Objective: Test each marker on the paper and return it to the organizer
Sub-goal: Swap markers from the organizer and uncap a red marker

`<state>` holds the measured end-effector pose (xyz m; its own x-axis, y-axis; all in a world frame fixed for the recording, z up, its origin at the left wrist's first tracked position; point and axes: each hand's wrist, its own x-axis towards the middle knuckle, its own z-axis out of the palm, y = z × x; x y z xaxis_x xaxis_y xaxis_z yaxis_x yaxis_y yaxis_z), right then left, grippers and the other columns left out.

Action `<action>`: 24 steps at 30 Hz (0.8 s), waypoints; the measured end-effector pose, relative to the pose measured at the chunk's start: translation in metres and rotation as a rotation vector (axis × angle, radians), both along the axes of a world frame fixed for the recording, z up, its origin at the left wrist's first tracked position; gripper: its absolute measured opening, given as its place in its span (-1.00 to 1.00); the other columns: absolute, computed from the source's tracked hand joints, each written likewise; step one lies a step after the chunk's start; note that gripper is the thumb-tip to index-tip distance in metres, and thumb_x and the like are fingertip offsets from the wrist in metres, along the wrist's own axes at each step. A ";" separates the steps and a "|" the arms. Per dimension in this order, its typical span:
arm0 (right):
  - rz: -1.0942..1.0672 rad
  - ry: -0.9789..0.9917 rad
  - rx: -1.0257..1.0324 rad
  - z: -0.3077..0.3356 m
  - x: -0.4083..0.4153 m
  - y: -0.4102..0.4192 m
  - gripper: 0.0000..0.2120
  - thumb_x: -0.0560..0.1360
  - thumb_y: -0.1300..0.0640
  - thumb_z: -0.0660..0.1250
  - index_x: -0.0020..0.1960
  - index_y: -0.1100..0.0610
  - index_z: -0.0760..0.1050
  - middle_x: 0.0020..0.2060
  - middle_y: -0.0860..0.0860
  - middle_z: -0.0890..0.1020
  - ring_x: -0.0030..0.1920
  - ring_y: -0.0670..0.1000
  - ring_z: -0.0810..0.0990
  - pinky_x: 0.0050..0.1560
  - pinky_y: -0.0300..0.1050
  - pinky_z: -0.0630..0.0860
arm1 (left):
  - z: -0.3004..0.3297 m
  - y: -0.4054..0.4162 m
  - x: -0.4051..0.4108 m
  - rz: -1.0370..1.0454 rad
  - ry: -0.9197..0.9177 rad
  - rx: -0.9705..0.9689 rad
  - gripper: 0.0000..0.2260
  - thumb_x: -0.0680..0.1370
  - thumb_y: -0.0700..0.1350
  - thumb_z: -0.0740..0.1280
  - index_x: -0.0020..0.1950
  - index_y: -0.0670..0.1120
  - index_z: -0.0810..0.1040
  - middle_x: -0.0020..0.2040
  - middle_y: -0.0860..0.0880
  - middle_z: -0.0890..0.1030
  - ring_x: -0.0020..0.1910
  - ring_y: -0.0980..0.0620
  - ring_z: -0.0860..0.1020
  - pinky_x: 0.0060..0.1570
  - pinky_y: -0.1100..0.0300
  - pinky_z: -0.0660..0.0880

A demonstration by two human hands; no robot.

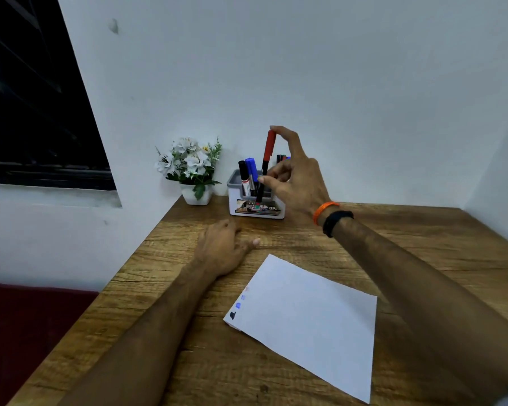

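Organizer (257,200) behind paper (305,320), right of plant (191,168)

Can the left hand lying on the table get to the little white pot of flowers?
Probably yes. The left hand rests flat on the wooden table, and the bare wood between it and the white pot of white flowers holds nothing. The grey-and-white marker organizer stands off to the side.
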<state>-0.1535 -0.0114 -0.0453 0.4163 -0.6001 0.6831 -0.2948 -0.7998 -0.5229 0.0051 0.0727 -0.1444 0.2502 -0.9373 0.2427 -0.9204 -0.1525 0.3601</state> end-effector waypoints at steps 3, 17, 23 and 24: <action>-0.008 -0.032 -0.007 0.010 0.020 -0.010 -0.15 0.38 0.17 0.53 0.51 -0.14 0.15 -0.33 -0.11 0.67 -0.36 -0.12 0.66 -0.11 0.01 0.67 | -0.003 -0.001 0.001 0.006 -0.016 -0.028 -0.41 0.49 0.35 0.17 0.30 -0.06 0.47 0.29 -0.03 0.49 0.28 -0.04 0.42 0.29 -0.06 0.35; -0.087 0.096 -0.087 0.025 0.084 -0.036 -0.17 0.41 0.19 0.48 0.54 -0.05 0.12 -0.24 -0.01 0.72 -0.23 0.06 0.69 -0.06 0.01 0.64 | -0.005 -0.004 0.000 0.024 -0.050 0.001 -0.41 0.51 0.34 0.14 0.35 -0.04 0.42 0.38 -0.02 0.40 0.38 -0.04 0.32 0.34 -0.05 0.22; -0.125 0.142 -0.079 0.019 0.088 -0.044 -0.18 0.42 0.17 0.48 0.53 -0.06 0.12 -0.24 0.01 0.72 -0.23 0.07 0.69 -0.05 0.04 0.64 | -0.005 -0.004 0.001 0.020 -0.046 -0.006 -0.40 0.50 0.35 0.14 0.34 -0.05 0.43 0.37 -0.04 0.42 0.37 -0.06 0.33 0.36 -0.07 0.25; -0.133 0.152 -0.085 0.019 0.088 -0.045 -0.19 0.42 0.17 0.48 0.53 -0.07 0.12 -0.25 0.00 0.72 -0.23 0.08 0.69 -0.06 0.02 0.64 | -0.005 -0.004 0.001 0.021 -0.045 -0.001 -0.40 0.50 0.36 0.14 0.34 -0.05 0.42 0.37 -0.04 0.41 0.37 -0.06 0.33 0.36 -0.07 0.25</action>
<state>-0.0651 -0.0567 -0.0259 0.4398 -0.5995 0.6687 -0.4710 -0.7879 -0.3966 0.0060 0.0686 -0.1494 0.2582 -0.9319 0.2548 -0.9324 -0.1713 0.3183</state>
